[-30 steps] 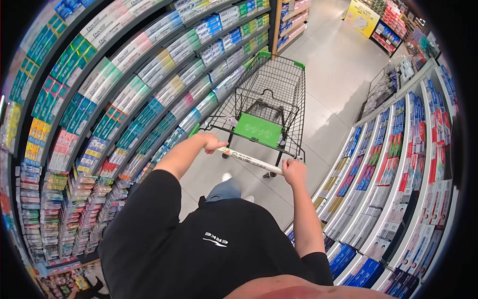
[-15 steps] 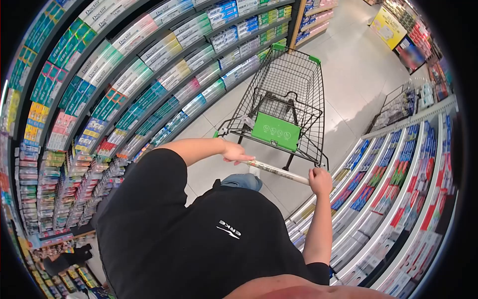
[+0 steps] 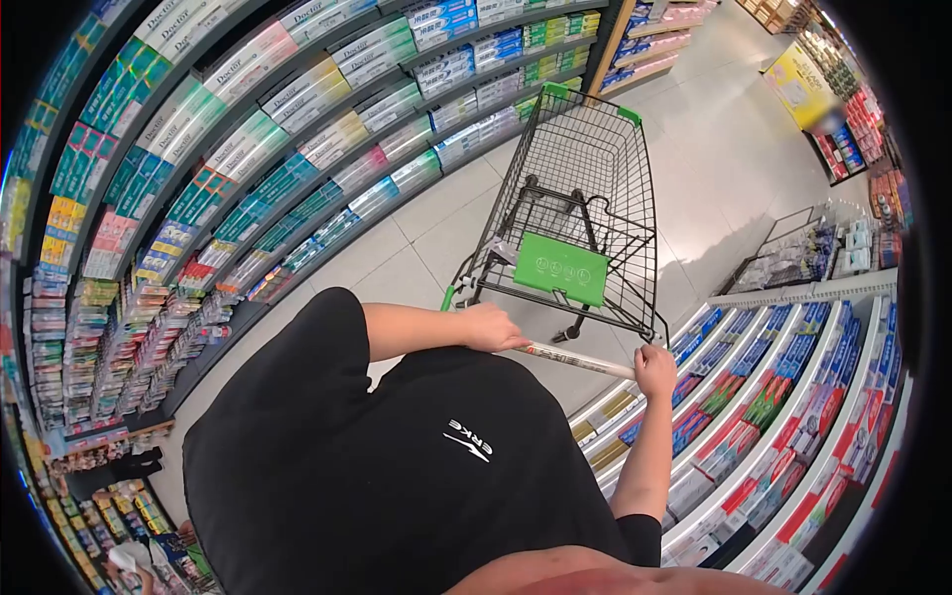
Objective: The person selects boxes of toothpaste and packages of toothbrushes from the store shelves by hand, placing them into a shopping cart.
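A wire shopping cart (image 3: 585, 159) with green corners and a green panel (image 3: 560, 269) stands in front of me, with nothing visible in its basket. Its pale handle bar (image 3: 580, 360) runs between my hands. My left hand (image 3: 491, 327) rests on the bar's left part, the fingers wrapped over it. At the bar's right end my right hand (image 3: 654, 370) is closed around it in a fist.
Curved-looking shelves of boxed toothpaste (image 3: 367, 50) rise on the left, with hanging packs (image 3: 129, 347) lower down. White shelves of boxes (image 3: 754, 397) line the right. Ahead lie tiled floor (image 3: 714, 129) and a yellow display (image 3: 798, 84). Other people show at the lower left.
The shelves and floor have shifted in view as the cart and I moved along the aisle. My left hand sits flatter over the bar; both hands stay on it.
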Demonstrator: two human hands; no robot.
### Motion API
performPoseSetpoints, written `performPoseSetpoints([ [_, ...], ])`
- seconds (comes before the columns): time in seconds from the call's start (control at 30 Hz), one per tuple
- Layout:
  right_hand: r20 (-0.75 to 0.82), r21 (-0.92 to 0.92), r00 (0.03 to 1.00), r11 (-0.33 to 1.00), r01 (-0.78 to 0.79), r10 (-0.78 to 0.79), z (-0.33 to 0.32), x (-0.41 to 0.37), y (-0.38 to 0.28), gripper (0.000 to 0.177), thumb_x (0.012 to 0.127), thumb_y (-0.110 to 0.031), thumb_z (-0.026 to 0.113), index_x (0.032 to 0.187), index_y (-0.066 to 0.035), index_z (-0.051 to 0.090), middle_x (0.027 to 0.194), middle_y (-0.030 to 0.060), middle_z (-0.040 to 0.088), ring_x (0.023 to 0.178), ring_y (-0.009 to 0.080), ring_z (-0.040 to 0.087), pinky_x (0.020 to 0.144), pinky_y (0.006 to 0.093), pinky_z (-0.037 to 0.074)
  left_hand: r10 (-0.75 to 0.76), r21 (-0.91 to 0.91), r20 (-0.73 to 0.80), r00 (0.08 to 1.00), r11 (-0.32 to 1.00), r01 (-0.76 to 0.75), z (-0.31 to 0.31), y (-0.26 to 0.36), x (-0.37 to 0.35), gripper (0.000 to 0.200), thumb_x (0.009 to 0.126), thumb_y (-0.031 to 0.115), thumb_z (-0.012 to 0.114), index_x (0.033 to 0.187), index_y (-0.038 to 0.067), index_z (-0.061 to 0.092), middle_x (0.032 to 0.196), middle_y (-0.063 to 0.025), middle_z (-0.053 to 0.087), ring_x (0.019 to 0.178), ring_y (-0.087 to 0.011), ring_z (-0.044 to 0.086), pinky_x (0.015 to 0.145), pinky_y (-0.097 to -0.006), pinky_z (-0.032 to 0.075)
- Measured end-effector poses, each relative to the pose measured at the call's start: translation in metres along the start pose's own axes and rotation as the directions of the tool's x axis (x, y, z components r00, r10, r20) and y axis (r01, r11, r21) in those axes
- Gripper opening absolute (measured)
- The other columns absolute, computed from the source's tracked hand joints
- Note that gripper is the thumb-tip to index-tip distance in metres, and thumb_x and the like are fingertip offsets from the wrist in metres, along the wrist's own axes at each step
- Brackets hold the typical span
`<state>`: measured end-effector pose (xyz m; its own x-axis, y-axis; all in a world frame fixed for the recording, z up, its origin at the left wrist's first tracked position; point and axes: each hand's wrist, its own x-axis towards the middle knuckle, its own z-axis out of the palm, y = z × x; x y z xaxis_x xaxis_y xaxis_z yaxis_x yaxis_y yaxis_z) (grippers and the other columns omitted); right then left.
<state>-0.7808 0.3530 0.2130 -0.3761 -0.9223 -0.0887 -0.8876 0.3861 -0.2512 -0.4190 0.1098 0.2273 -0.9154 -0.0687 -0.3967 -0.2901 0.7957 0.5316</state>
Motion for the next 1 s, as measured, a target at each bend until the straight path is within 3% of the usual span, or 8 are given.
performPoseSetpoints([
  [0.07,0.005,0.008,1.000,1.000,0.000,0.000,-0.004,0.012,0.010,0.030,0.094,-0.026,0.064,0.076,-0.002,0.066,0.083,0.0198,0.068,0.085,0.0425,0.066,0.079,0.0537,0.052,-0.031,0.003,0.037,0.999,1.000,0.031,-0.003,-0.001,0.015,0.066,0.112,0.060,0.032,0.103,0.013,0.079,0.092,-0.0173,0.077,0.087,-0.0430,0.072,0.083,-0.0540,0.056],
  [0.13,0.000,0.015,0.999,0.999,-0.037,0.037,-0.010,0.022,0.017,0.030,0.094,-0.027,0.064,0.078,-0.001,0.066,0.084,0.0194,0.068,0.087,0.0418,0.066,0.080,0.0534,0.052,0.023,0.014,-0.043,0.999,1.000,-0.023,-0.001,-0.006,0.029,0.063,0.112,0.056,0.036,0.095,0.011,0.077,0.082,-0.0170,0.074,0.081,-0.0418,0.072,0.076,-0.0529,0.058],
  [0.4,0.028,-0.023,0.999,1.000,-0.015,0.016,-0.022,0.064,0.058,0.031,0.096,-0.028,0.064,0.079,-0.002,0.066,0.085,0.0182,0.068,0.088,0.0409,0.066,0.079,0.0537,0.051,-0.049,-0.007,-0.019,0.999,0.999,0.049,-0.030,0.002,0.070,0.062,0.112,0.057,0.037,0.094,0.013,0.077,0.084,-0.0169,0.075,0.081,-0.0428,0.071,0.075,-0.0542,0.058],
  [0.67,0.061,-0.040,0.984,0.985,0.167,-0.165,-0.040,0.107,0.098,0.030,0.097,-0.026,0.062,0.078,-0.003,0.067,0.083,0.0190,0.068,0.083,0.0431,0.065,0.075,0.0549,0.050,-0.125,-0.101,-0.116,0.985,0.988,0.114,-0.037,0.018,0.102,0.058,0.110,0.058,0.040,0.092,0.016,0.077,0.083,-0.0172,0.074,0.080,-0.0431,0.071,0.075,-0.0541,0.058],
  [0.77,0.044,-0.002,0.955,0.956,0.293,-0.292,-0.041,0.123,0.116,0.031,0.099,-0.024,0.061,0.077,-0.003,0.067,0.079,0.0189,0.068,0.078,0.0425,0.065,0.073,0.0542,0.050,-0.157,-0.115,-0.142,0.977,0.983,0.141,-0.033,0.027,0.112,0.057,0.110,0.056,0.042,0.091,0.014,0.075,0.083,-0.0174,0.074,0.079,-0.0438,0.070,0.075,-0.0540,0.057],
  [1.0,0.086,0.005,0.902,0.905,0.425,-0.424,-0.046,0.150,0.144,0.034,0.100,-0.025,0.061,0.075,-0.003,0.067,0.078,0.0177,0.069,0.078,0.0401,0.067,0.072,0.0533,0.051,-0.272,-0.166,-0.179,0.946,0.955,0.244,-0.013,0.056,0.127,0.057,0.110,0.055,0.042,0.089,0.012,0.073,0.080,-0.0185,0.073,0.080,-0.0440,0.070,0.076,-0.0547,0.056],
])
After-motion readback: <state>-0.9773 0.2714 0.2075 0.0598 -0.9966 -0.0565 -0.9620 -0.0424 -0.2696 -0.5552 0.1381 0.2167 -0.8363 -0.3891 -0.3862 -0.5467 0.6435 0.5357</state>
